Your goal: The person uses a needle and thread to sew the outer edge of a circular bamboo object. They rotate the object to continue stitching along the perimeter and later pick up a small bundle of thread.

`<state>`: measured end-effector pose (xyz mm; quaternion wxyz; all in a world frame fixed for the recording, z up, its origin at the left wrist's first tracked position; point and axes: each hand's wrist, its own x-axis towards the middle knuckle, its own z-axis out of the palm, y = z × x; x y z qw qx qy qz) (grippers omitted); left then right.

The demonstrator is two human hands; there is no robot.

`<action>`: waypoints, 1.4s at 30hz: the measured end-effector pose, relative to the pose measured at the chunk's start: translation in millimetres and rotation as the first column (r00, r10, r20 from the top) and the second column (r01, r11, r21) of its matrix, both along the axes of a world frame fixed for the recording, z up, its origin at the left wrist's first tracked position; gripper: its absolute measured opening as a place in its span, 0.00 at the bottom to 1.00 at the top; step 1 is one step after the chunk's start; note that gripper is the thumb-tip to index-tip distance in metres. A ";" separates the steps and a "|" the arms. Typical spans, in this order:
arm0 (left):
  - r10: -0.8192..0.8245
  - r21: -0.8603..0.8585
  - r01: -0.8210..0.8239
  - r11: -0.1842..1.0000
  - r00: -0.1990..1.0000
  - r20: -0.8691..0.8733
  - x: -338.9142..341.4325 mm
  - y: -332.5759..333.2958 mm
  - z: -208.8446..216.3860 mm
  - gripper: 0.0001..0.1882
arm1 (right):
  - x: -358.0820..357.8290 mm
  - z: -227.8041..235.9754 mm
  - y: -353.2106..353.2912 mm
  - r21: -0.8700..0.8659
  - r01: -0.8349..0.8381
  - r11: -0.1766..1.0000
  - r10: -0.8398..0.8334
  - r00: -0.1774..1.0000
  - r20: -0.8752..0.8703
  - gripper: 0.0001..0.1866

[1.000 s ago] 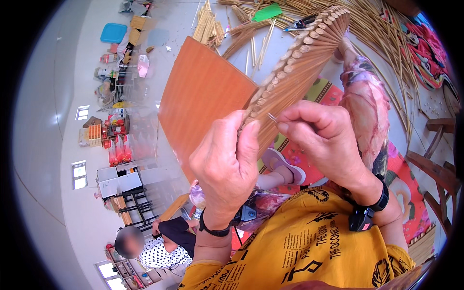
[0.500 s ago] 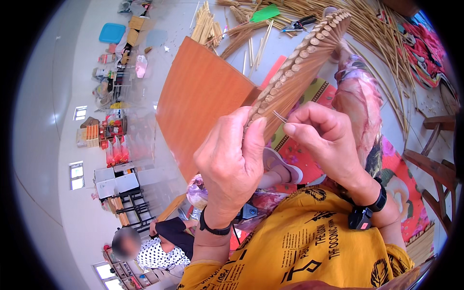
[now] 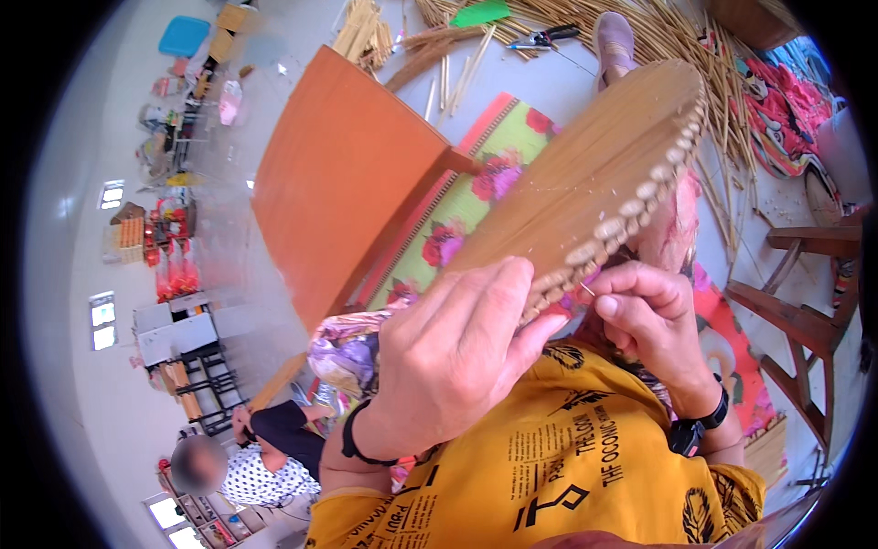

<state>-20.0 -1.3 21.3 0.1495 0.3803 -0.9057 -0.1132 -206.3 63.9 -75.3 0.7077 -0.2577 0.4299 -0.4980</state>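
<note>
A flat brown panel of plant fibre (image 3: 572, 174), with round pale knobs along its edge, slants up and away before me. My left hand (image 3: 457, 352) is closed on its near end, fingers on the broad face and thumb by the knobbed edge. Just right of that edge, my right hand (image 3: 645, 311) is closed in a pinch. A thin pale strand (image 3: 586, 287) shows at its fingertips; whether it is a needle, thread or fibre I cannot make out. The panel's underside is hidden.
An orange-brown wooden table (image 3: 347, 174) stands left of the panel, beside a flowered mat (image 3: 439, 229). Long stalks (image 3: 549, 18) and pliers (image 3: 546, 37) lie on the floor beyond. A wooden stool (image 3: 796, 311) stands right; another person (image 3: 265, 467) is at lower left.
The panel has tipped over from its ribbed side to its smooth broad face, with the knobbed edge now on the right. Both hands have moved lower, nearer my body.
</note>
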 end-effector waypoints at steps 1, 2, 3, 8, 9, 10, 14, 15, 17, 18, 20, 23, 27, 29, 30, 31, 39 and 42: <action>-0.025 0.006 0.025 1.000 1.000 -0.006 1.9 3.2 -1.9 0.22 | -1.0 -3.5 6.3 -0.009 0.017 1.000 -0.017 1.000 0.002 0.07; -0.061 0.015 0.062 0.998 0.998 -0.022 3.2 4.4 -6.0 0.23 | -0.8 -7.3 12.7 -0.030 0.055 0.998 -0.057 0.997 -0.043 0.06; -0.107 0.015 0.107 0.994 0.994 -0.031 5.5 5.0 -10.4 0.25 | 0.2 -11.1 18.3 -0.055 0.086 0.995 -0.090 0.993 -0.081 0.06; -0.164 -0.088 0.160 0.983 0.986 -0.038 9.8 11.3 -25.3 0.27 | -2.7 -6.6 26.4 -0.212 0.058 0.975 -0.115 0.957 -0.268 0.06; -0.172 -0.092 0.167 0.982 0.984 -0.043 9.0 10.8 -24.7 0.25 | -2.6 -8.2 23.3 -0.307 0.067 0.949 -0.173 0.928 -0.331 0.05; -0.180 -0.096 0.175 0.980 0.982 -0.048 8.3 10.4 -25.1 0.23 | -4.7 -9.0 23.2 -0.330 0.056 0.942 -0.181 0.914 -0.364 0.04; -0.221 -0.181 0.212 0.960 0.975 -0.033 7.1 9.1 -31.0 0.14 | -8.7 -14.2 29.2 -0.301 0.070 0.951 -0.200 0.883 -0.425 0.02; -0.228 -0.193 0.220 0.956 0.974 -0.019 6.3 9.3 -31.2 0.12 | -8.7 -15.6 32.6 -0.259 0.088 0.962 -0.196 0.881 -0.430 0.03; -0.236 -0.207 0.230 0.951 0.972 -0.004 5.0 9.2 -32.5 0.10 | -8.8 -20.2 36.4 -0.249 0.083 0.965 -0.192 0.872 -0.451 0.05; -0.238 -0.209 0.232 0.950 0.971 -0.004 4.4 9.2 -33.5 0.10 | -9.1 -20.8 37.7 -0.244 0.083 0.966 -0.191 0.867 -0.461 0.06; -0.241 -0.214 0.235 0.948 0.970 -0.006 3.7 9.1 -35.0 0.09 | -8.8 -19.6 35.3 -0.246 0.082 0.966 -0.198 0.845 -0.497 0.07; -0.245 -0.229 0.236 0.944 0.969 -0.016 3.6 8.5 -37.2 0.08 | -9.4 -20.6 34.7 -0.274 0.057 0.960 -0.202 0.818 -0.538 0.07; -0.254 -0.241 0.240 0.941 0.967 -0.029 3.8 6.2 -38.9 0.07 | -8.8 -21.0 32.0 -0.293 0.049 0.955 -0.207 0.817 -0.538 0.08; -0.257 -0.236 0.243 0.941 0.966 -0.029 3.9 5.5 -38.5 0.07 | -9.8 -21.5 31.2 -0.285 0.033 0.958 -0.191 0.815 -0.547 0.08; -0.258 -0.236 0.245 0.940 0.966 -0.027 4.2 5.2 -38.3 0.07 | -10.0 -23.2 31.6 -0.286 0.029 0.958 -0.190 0.811 -0.554 0.08; -0.260 -0.236 0.247 0.940 0.965 -0.025 4.3 5.3 -38.4 0.07 | -10.3 -24.1 31.8 -0.287 0.025 0.958 -0.189 0.806 -0.561 0.08; -0.235 -0.195 0.223 0.955 0.971 -0.041 4.0 5.8 -36.7 0.08 | -5.5 -18.4 25.4 -0.215 0.115 0.970 -0.187 0.917 -0.352 0.05; -0.234 -0.187 0.222 0.957 0.971 -0.044 4.3 4.5 -37.3 0.08 | 7.1 -18.9 21.4 -0.287 0.181 0.941 -0.271 0.910 -0.314 0.07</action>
